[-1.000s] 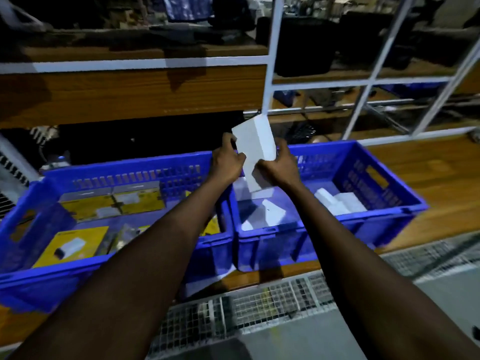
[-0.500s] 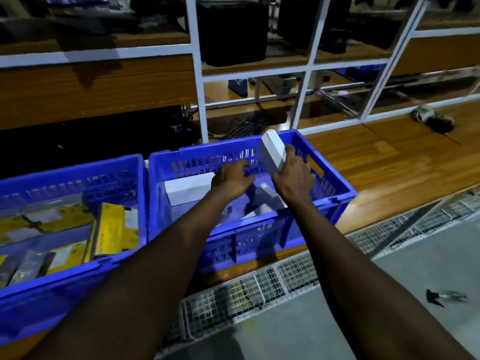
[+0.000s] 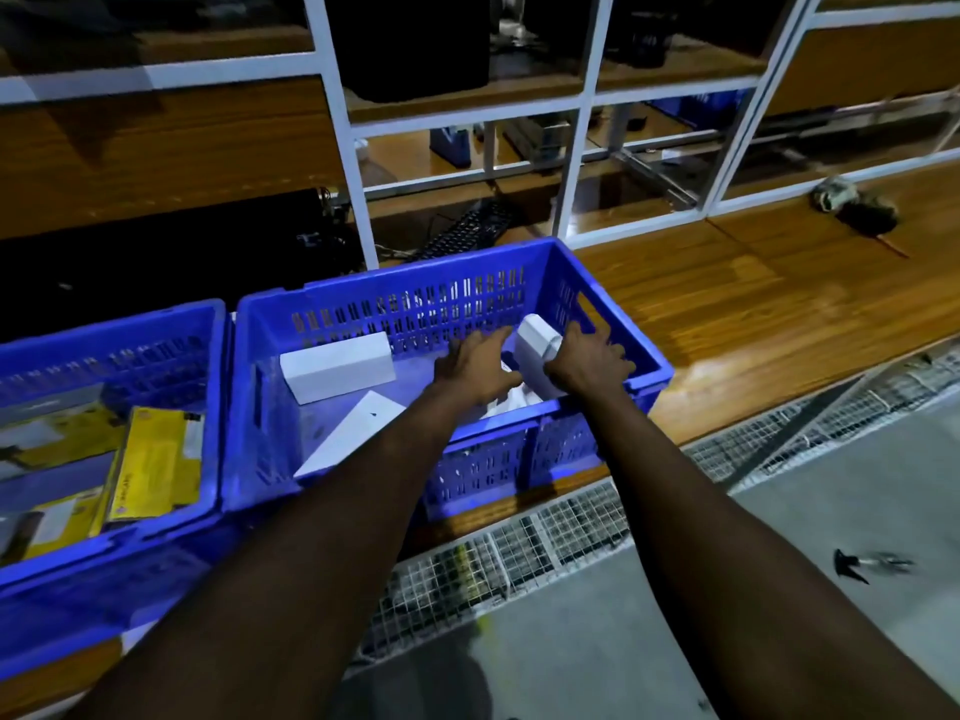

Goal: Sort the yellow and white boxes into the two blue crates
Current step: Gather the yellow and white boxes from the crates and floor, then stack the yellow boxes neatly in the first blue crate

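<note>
Lowered from above the rim half a second ago, the small white cardboard box (image 3: 537, 348) now sits down inside the right-hand blue slatted plastic crate (image 3: 395, 275), tilted on edge near its right wall, over other white packets that the arms mostly hide. On the box's right side the right hand (image 3: 589, 362) grips it, thumb and curled fingers clamped on it, while the left hand (image 3: 478, 362) lies against its left side with fingers nearly straight and slightly apart; whether they press or merely touch I cannot tell. A longer white carton (image 3: 337, 366) rests at the back left of the same crate, with a flat white box (image 3: 353, 428) nearer the front. Yellow printed boxes (image 3: 156, 459) fill the left-hand blue crate (image 3: 114, 324), which stands just beside the first on the brown wooden bench (image 3: 753, 304). Judging by its look, the held box is light and stiff with smooth, somewhat slippery faces and corners that could crush, so holding it across the two broad faces suits it best, and it can probably be let go low onto the pile
</note>
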`<state>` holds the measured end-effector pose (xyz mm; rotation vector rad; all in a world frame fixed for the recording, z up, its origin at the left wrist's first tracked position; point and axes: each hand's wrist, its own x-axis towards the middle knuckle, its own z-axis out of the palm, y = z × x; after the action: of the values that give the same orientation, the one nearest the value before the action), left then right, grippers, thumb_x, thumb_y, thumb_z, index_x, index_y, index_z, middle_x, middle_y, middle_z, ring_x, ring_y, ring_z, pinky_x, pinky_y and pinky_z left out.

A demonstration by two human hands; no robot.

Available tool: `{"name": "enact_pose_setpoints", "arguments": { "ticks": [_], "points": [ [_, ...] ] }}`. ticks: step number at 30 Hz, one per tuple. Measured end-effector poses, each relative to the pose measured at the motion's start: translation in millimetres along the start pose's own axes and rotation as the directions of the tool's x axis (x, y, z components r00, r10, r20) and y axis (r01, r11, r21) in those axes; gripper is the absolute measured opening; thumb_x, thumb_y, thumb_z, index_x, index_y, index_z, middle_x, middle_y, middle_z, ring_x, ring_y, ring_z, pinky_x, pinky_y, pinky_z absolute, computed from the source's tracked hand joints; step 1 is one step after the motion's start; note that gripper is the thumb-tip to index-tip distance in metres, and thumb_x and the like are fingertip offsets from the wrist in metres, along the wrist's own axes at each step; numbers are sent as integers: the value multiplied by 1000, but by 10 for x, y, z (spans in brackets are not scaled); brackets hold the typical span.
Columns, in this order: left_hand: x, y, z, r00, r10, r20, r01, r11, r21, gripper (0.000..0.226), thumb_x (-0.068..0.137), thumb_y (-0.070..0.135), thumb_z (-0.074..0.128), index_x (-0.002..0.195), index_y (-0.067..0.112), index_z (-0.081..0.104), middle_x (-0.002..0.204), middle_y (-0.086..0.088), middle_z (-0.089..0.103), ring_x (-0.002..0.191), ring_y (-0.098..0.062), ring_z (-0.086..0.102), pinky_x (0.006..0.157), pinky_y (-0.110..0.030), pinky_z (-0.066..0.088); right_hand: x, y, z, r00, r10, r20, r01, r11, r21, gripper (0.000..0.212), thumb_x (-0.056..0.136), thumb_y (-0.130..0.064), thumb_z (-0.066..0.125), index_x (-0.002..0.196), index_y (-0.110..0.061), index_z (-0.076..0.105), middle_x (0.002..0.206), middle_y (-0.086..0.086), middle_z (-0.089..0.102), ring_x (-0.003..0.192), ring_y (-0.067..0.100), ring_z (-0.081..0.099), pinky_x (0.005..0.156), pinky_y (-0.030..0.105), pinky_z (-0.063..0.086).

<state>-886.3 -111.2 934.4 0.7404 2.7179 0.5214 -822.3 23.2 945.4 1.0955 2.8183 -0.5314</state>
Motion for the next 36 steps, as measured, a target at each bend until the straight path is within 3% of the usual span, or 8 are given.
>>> {"name": "enact_pose_setpoints", "arguments": {
  "ticks": [5,10,16,19,25,29,33,36],
  "points": [
    [-49,-98,-58,999,-35,-28,36,999,37,80,84,49,62,151,35,21,148,-9,38,134,-38,37,104,-52,39,-76,-202,5,990,-137,-31,138,989,57,67,85,-50,59,141,-20,37,143,21,40,132,45,36,103,59,31],
    [-174,-239,-368,989,-99,-111,105,993,45,76,86,52,59,151,37,21,156,-2,28,142,-32,26,112,-53,28,-223,-637,32,943,-329,-54,334,929,161,56,81,-39,59,134,-24,48,131,15,53,123,39,49,99,50,45],
    [-595,-815,-721,931,-129,-342,141,990,11,71,88,47,57,150,36,26,155,0,30,142,-29,28,111,-48,29,-471,-1302,172,845,-530,-72,527,801,283,51,82,-39,59,130,-22,55,122,16,62,115,34,58,92,45,50],
    [-887,-1143,-889,880,-160,-447,188,982,18,72,87,48,58,150,33,29,152,-2,35,138,-30,33,107,-50,34,-672,-1670,285,801,-596,-67,582,745,327,51,84,-39,57,131,-21,55,122,15,64,115,33,58,94,44,50],
    [-1494,-1905,-1232,830,-261,-493,270,961,-54,79,79,38,66,149,29,32,148,-6,42,133,-34,41,102,-52,41,-1231,-2334,542,722,-690,-48,663,671,331,49,87,-35,57,132,-17,54,121,19,63,115,36,57,93,42,48],
    [-1925,-2515,-1409,780,-315,-541,310,945,-103,78,81,38,66,150,25,32,144,-10,45,130,-33,43,104,-48,40,-1692,-2813,731,673,-739,-38,707,627,328,57,78,-44,54,129,-21,56,114,18,66,110,36,59,87,42,49],
    [-2303,-3114,-1578,765,-332,-552,314,940,-131,79,79,45,62,150,24,33,143,-10,47,130,-33,44,103,-46,42,-2124,-3285,966,626,-778,-52,749,581,318,48,87,-32,61,132,-16,56,122,18,64,116,34,58,93,40,47],
    [-2550,-3539,-1689,755,-332,-566,329,938,-112,75,86,40,63,151,27,28,148,-9,41,133,-33,40,102,-47,42,-2422,-3590,1205,595,-802,-58,770,547,328,48,89,-35,61,134,-18,54,121,15,64,111,32,60,83,38,47]
  ]
}}
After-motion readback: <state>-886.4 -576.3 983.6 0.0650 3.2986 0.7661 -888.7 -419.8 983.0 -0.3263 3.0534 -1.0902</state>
